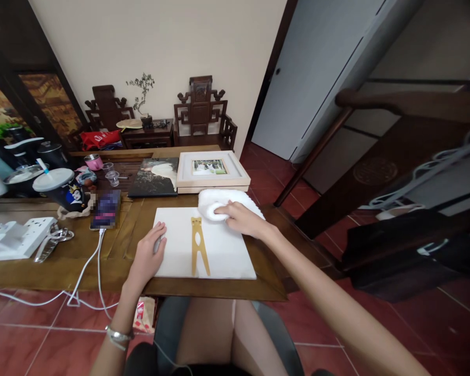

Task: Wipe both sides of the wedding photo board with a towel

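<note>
A flat white board (176, 256) lies near the table's front edge, with a gold cutout shaped like a long-legged letter A (197, 245) on its surface. At the board's left edge, my left hand (147, 256) rests with bent fingers and thumb gripping that edge. My right hand (241, 219) is closed on a bunched part of a white fluffy cloth (243, 197) at the board's upper right corner. The rest of the cloth spreads behind the hand, partly beyond the board. The undersides of my right fingers are hidden.
Behind the board are a framed photo (215, 183) and a dark picture panel (149, 180). Leftward lie a phone (105, 210) on a cable, a lidded cup (58, 185) and a white power strip (31, 240). A dark wooden chair (376, 156) stands at right.
</note>
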`<state>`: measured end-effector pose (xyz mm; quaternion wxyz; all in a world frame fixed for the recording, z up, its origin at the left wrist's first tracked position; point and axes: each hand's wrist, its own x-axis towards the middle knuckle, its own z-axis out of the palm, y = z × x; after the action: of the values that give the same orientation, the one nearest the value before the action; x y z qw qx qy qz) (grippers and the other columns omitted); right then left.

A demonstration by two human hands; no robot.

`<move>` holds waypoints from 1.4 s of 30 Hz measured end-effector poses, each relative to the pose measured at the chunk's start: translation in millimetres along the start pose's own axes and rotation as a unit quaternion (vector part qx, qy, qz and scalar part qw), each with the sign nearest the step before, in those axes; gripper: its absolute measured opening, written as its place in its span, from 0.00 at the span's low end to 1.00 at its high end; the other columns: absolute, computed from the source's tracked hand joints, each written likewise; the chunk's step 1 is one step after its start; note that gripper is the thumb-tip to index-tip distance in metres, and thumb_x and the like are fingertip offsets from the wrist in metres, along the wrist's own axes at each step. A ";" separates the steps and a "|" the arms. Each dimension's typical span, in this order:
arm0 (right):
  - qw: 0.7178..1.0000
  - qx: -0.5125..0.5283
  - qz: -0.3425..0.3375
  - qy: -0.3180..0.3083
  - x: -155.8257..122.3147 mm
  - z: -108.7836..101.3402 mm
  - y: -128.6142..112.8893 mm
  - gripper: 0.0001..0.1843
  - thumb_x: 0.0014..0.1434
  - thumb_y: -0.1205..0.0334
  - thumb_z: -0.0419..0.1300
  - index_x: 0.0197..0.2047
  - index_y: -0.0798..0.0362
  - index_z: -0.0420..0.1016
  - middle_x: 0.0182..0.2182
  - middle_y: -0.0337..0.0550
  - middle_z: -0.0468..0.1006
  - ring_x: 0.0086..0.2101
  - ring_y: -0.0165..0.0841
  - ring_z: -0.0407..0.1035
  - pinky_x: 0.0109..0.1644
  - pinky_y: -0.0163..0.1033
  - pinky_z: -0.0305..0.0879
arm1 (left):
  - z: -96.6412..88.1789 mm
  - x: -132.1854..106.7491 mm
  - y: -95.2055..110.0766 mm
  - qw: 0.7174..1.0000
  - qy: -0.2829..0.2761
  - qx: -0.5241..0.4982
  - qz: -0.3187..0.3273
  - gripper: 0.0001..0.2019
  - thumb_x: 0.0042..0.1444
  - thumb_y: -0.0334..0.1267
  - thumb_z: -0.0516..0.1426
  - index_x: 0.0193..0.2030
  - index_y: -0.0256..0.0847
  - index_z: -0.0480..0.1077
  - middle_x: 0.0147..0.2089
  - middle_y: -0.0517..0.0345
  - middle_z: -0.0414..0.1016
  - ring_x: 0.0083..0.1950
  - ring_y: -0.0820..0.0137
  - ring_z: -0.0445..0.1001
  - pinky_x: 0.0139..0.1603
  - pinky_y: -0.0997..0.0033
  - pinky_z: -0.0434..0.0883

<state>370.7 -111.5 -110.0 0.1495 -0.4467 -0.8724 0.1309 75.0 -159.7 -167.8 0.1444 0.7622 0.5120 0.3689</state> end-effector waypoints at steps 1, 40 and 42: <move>1.000 -0.002 0.000 -0.002 -7.2 2.4 -4.4 0.29 0.43 0.81 0.45 0.44 0.55 0.77 0.44 0.47 0.81 0.56 0.46 0.67 0.63 0.55 0.57 | 0.1 -0.1 0.3 1.000 0.002 0.000 -0.001 0.17 0.62 0.38 0.51 0.52 0.33 0.73 0.60 0.41 0.72 0.64 0.58 0.68 0.67 0.53 0.62; 0.992 -0.048 -0.096 -0.060 -144.0 29.7 -90.1 0.21 0.45 0.82 0.48 0.33 0.54 0.78 0.66 0.53 0.57 0.67 0.53 0.38 0.65 0.73 0.40 | -1.3 0.6 7.6 1.000 -0.003 0.005 0.003 0.16 0.62 0.37 0.51 0.52 0.34 0.73 0.60 0.41 0.71 0.64 0.59 0.68 0.67 0.52 0.62; 0.991 -0.037 -0.101 -0.081 -150.2 26.1 -94.7 0.22 0.44 0.82 0.48 0.34 0.54 0.77 0.66 0.52 0.58 0.67 0.51 0.40 0.65 0.72 0.41 | -1.4 0.5 7.5 1.000 -0.004 0.005 0.003 0.17 0.62 0.37 0.50 0.52 0.33 0.73 0.60 0.40 0.71 0.64 0.59 0.67 0.67 0.52 0.62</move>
<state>374.3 -290.5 -121.4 0.0742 -0.3490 -0.9266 0.1189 79.1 -162.8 -162.2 0.1417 0.7660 0.5105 0.3640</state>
